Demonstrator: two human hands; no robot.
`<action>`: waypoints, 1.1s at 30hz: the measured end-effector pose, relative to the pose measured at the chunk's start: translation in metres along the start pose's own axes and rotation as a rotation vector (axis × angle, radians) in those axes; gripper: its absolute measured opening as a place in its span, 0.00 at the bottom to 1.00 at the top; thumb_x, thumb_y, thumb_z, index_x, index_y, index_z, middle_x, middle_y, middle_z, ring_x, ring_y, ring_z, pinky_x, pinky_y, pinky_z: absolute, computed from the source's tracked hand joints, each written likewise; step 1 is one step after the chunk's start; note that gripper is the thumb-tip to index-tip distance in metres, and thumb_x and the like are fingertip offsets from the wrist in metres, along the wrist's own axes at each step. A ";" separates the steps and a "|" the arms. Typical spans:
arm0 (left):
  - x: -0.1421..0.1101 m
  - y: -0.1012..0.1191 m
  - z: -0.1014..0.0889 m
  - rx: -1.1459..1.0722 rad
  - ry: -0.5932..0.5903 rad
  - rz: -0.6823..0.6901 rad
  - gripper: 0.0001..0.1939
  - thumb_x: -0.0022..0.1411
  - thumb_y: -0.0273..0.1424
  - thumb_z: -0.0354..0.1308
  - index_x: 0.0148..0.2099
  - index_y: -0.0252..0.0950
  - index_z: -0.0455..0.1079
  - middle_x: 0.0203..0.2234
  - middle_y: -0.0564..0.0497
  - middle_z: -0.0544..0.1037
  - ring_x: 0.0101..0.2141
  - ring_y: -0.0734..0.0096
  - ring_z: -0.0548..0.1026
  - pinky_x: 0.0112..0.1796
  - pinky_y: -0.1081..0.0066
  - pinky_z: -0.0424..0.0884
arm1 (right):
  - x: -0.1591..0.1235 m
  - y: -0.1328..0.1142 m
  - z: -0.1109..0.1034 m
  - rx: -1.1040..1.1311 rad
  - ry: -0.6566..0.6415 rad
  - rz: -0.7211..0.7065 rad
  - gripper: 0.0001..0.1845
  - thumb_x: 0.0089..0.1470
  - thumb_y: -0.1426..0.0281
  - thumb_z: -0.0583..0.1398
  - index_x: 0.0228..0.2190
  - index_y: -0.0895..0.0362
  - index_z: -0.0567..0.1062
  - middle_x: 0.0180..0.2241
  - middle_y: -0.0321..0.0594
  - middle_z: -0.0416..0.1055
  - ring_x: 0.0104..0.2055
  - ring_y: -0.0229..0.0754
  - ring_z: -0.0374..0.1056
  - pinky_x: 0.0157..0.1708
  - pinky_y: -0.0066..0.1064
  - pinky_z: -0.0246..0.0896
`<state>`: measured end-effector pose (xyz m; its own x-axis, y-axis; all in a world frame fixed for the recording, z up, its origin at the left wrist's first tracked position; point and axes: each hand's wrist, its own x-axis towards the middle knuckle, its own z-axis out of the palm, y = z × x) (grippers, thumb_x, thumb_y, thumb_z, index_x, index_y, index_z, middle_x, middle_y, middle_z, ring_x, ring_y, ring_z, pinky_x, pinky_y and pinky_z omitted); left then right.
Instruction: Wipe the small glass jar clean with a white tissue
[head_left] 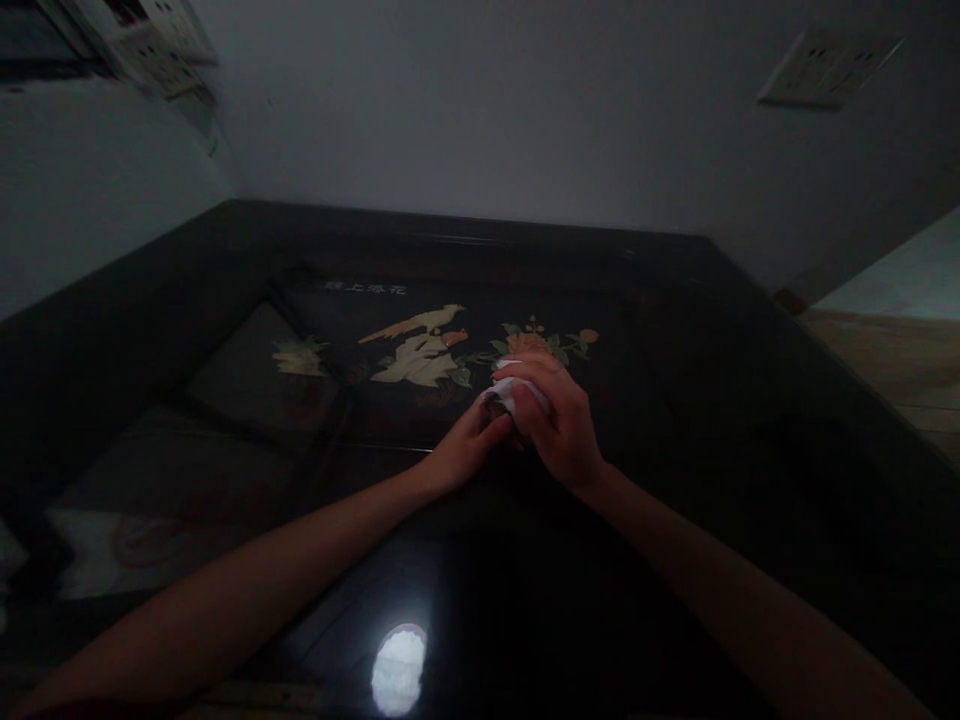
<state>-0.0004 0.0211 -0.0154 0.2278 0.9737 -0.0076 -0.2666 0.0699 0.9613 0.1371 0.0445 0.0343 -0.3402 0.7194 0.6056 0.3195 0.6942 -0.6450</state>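
Both my hands meet above the glossy black tabletop (720, 420), a little right of the picture's middle. My right hand (559, 415) is closed around a crumpled white cloth (504, 390); whether it is fabric or paper tissue cannot be told. Against it, my left hand (472, 440) is closed with the thumb on top. A small dark brownish thing (496, 408) shows between the left fingers and the cloth, mostly hidden and too dim to name.
Behind my hands lies an inlaid bird-and-flower picture (420, 345) with pale lettering. White walls (480, 120) bound the table, with a double socket plate (829, 68) at right and more sockets (157, 60) at left. A bright lamp reflection (400, 670) shines near the front.
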 end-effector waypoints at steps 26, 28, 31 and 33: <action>-0.001 0.011 0.002 0.145 -0.032 0.003 0.32 0.47 0.56 0.61 0.43 0.34 0.69 0.36 0.47 0.75 0.39 0.60 0.71 0.42 0.63 0.69 | 0.000 -0.010 -0.004 -0.146 -0.097 -0.075 0.14 0.60 0.67 0.51 0.34 0.53 0.76 0.38 0.43 0.73 0.48 0.47 0.66 0.50 0.41 0.60; 0.000 0.010 0.002 0.120 -0.029 -0.006 0.32 0.48 0.54 0.61 0.45 0.34 0.68 0.35 0.47 0.75 0.38 0.61 0.72 0.41 0.64 0.69 | 0.001 -0.007 -0.003 -0.099 -0.070 -0.055 0.14 0.60 0.67 0.51 0.33 0.54 0.76 0.37 0.43 0.73 0.46 0.46 0.67 0.49 0.41 0.60; 0.001 0.003 0.000 0.033 -0.048 -0.007 0.34 0.49 0.53 0.62 0.49 0.33 0.65 0.35 0.48 0.74 0.35 0.65 0.73 0.37 0.67 0.70 | 0.002 0.000 -0.001 0.039 -0.001 0.038 0.14 0.60 0.66 0.51 0.32 0.54 0.75 0.35 0.41 0.74 0.43 0.44 0.68 0.46 0.39 0.62; 0.002 0.000 -0.001 -0.020 -0.058 -0.006 0.34 0.49 0.52 0.63 0.50 0.33 0.64 0.35 0.48 0.74 0.32 0.68 0.73 0.35 0.69 0.70 | 0.002 0.004 0.002 0.155 0.045 0.151 0.14 0.59 0.64 0.51 0.31 0.54 0.75 0.33 0.39 0.74 0.39 0.43 0.69 0.41 0.36 0.63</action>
<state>-0.0008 0.0235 -0.0161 0.2833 0.9590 0.0029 -0.2834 0.0808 0.9556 0.1365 0.0486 0.0315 -0.2585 0.8175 0.5147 0.2223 0.5689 -0.7918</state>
